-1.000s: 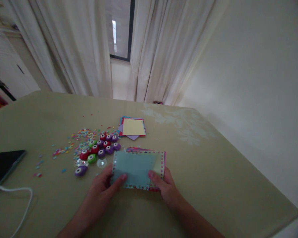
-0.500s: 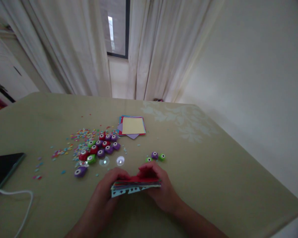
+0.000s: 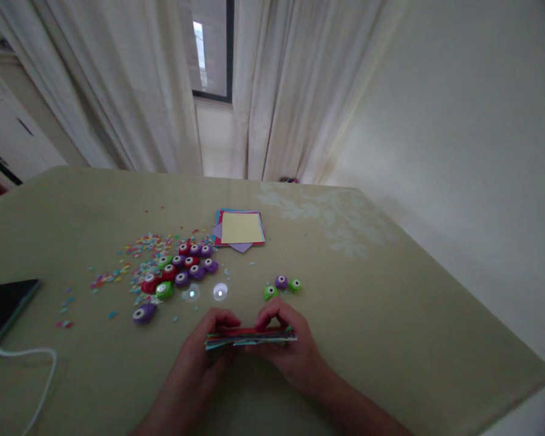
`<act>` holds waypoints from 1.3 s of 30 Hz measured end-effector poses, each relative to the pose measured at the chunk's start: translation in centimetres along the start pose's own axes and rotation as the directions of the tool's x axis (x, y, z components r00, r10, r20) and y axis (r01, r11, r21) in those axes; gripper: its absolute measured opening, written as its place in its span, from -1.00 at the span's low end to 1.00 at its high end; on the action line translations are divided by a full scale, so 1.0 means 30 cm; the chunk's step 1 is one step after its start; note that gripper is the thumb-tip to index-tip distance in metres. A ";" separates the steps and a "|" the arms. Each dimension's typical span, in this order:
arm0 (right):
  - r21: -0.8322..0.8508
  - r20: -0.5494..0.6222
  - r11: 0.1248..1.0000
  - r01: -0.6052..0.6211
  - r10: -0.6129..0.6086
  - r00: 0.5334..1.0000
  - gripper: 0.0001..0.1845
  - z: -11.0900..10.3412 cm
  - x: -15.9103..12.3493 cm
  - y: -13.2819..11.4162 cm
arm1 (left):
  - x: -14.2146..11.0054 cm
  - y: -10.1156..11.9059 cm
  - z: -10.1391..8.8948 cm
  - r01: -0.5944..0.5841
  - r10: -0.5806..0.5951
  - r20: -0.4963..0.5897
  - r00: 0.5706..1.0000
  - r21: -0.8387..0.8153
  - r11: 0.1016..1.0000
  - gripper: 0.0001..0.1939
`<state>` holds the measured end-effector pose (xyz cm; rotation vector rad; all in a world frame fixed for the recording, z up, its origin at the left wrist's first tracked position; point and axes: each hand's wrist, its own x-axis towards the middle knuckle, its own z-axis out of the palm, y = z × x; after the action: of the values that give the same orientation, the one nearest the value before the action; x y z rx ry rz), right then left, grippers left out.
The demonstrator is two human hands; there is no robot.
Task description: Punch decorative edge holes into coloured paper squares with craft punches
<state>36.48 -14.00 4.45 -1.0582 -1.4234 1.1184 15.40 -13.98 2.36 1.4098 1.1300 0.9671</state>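
Between both hands is a stack of coloured paper sheets (image 3: 249, 336), seen nearly edge-on, with a red sheet on top and pale blue ones beneath. My left hand (image 3: 209, 342) closes round its left end, fingers over the top. Around the right end my right hand (image 3: 290, 339) is closed too, its fingers curled above the red sheet. Just beyond the right hand sit small eye-topped pieces, one purple (image 3: 281, 281) and two green (image 3: 295, 285). The undersides of the stack and both thumbs are mostly hidden.
Red, purple and green eye-topped pieces (image 3: 181, 278) cluster at left among scattered confetti bits (image 3: 149, 245). Two clear discs (image 3: 220, 292) lie nearby. Farther back is another pile of square paper (image 3: 243, 229). A dark tablet or phone (image 3: 4, 309) and white cable (image 3: 49, 363) are at far left.
The stack has tipped more level, so the patterned pale blue underside no longer shows and its sheets look more even. Both hands keep hold of it. The camera view has shifted slightly.
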 end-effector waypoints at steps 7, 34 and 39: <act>0.101 0.002 0.994 -0.052 0.052 0.999 -0.60 0.005 0.000 0.020 | 0.008 0.006 -0.033 -0.076 0.073 0.071 0.995 0.036 0.996 -0.88; -0.149 -0.059 0.981 -0.126 0.118 0.991 -0.86 -0.026 0.013 0.035 | 0.019 0.001 -0.035 -0.083 0.083 0.003 0.997 0.124 0.989 -0.66; -0.176 -0.037 0.982 -0.074 0.068 0.997 -0.82 -0.035 0.020 0.042 | 0.035 0.018 -0.046 -0.089 0.085 0.051 0.995 0.095 0.991 -0.71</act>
<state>37.54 -13.07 3.39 -1.2555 -1.4915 1.0350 14.40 -12.67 3.08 1.5634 1.1007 0.9456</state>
